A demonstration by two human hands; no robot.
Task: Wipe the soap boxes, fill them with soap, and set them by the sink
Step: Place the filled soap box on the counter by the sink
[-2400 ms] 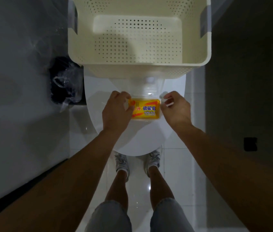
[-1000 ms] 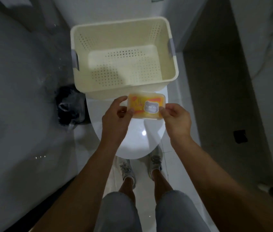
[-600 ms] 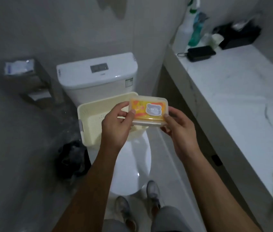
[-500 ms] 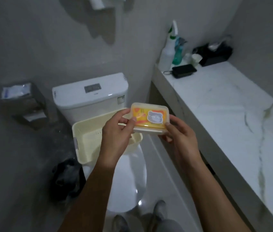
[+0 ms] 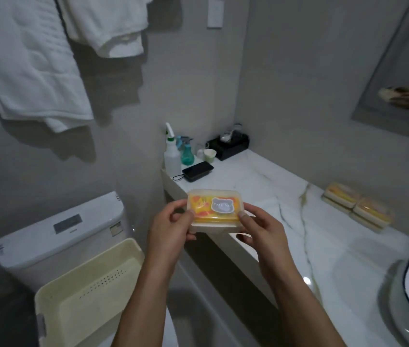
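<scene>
Both bare forearms reach up from the lower edge of the head view and converge on a soap box point(image 5: 214, 211) held level at chest height. The left hand point(image 5: 170, 227) grips the box's left end, thumb on the lid's corner and fingers curled beneath. The right hand point(image 5: 261, 231) takes the right end, thumb pressed to the lid's edge, fingers cupped under the base. Wrists angle inward toward the box, elbows out of view.
</scene>
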